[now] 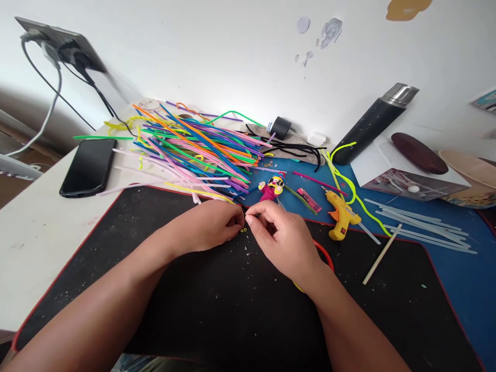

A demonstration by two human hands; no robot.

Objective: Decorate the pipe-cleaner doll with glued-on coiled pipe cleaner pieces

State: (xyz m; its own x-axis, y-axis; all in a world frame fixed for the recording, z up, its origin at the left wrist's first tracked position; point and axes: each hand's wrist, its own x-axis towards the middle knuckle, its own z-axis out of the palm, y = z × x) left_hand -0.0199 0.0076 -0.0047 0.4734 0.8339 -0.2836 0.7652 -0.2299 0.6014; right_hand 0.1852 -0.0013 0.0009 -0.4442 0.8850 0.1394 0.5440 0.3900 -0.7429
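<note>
My left hand [217, 223] and my right hand [277, 230] meet near the middle of the black mat [217, 305]. The fingers of both are closed in pinches, close together, with a bit of something dark between them too small to make out. Just below the fingertips lie small yellow rings [243, 230] and pale scraps. A small doll [271, 188] with a magenta body and yellow parts lies just beyond my right hand. The large pile of coloured pipe cleaners [201, 147] lies beyond my left hand.
A phone [89, 168] lies at the left. At the right are a yellow glue gun [341, 214], clear glue sticks [430, 227], a wooden stick [382, 256], a black flask [372, 124] and a white box [411, 175]. Orange-red handles [324, 256] show partly behind my right wrist.
</note>
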